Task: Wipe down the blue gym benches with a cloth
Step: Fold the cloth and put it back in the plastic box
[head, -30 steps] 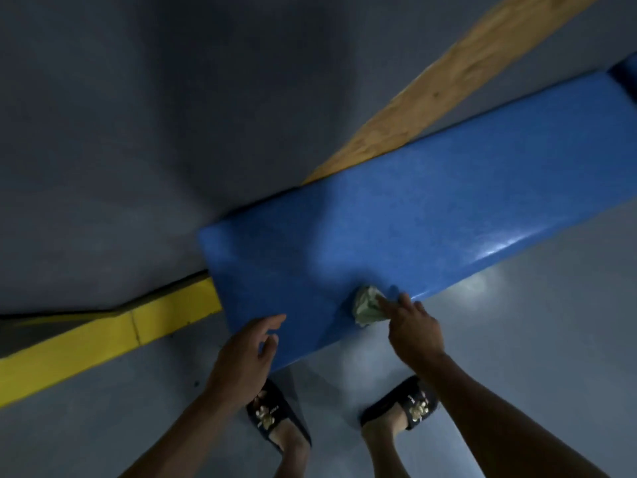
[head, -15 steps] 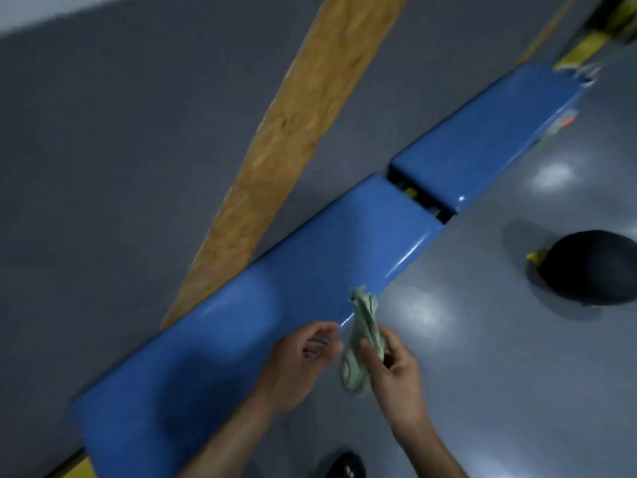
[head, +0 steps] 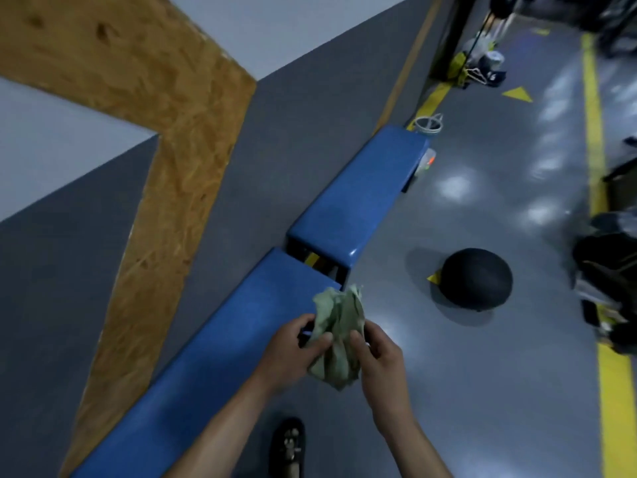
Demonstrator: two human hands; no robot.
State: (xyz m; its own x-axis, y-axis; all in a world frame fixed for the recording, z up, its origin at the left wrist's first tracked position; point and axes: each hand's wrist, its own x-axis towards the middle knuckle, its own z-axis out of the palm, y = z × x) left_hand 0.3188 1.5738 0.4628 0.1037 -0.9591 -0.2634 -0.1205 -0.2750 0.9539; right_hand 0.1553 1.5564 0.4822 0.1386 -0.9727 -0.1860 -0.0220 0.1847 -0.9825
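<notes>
A crumpled pale green cloth (head: pixel 339 334) is held up in the air between both hands, above the front edge of the near blue bench (head: pixel 220 346). My left hand (head: pixel 293 353) pinches its left side and my right hand (head: pixel 377 360) grips its right side. The near bench runs from the bottom left up to a gap. Beyond that gap a second blue bench (head: pixel 362 198) continues along the grey wall toward the upper right.
A black medicine ball (head: pixel 477 279) lies on the glossy grey floor right of the benches. Dark gear (head: pixel 610 267) sits at the right edge near a yellow floor line (head: pixel 594 139). A white container (head: pixel 428 124) stands past the far bench. My sandalled foot (head: pixel 287 446) is below.
The cloth has come up off the bench into both hands, with my left hand now pinching it. The view has swung right along the benches, bringing the second bench and ball into sight.
</notes>
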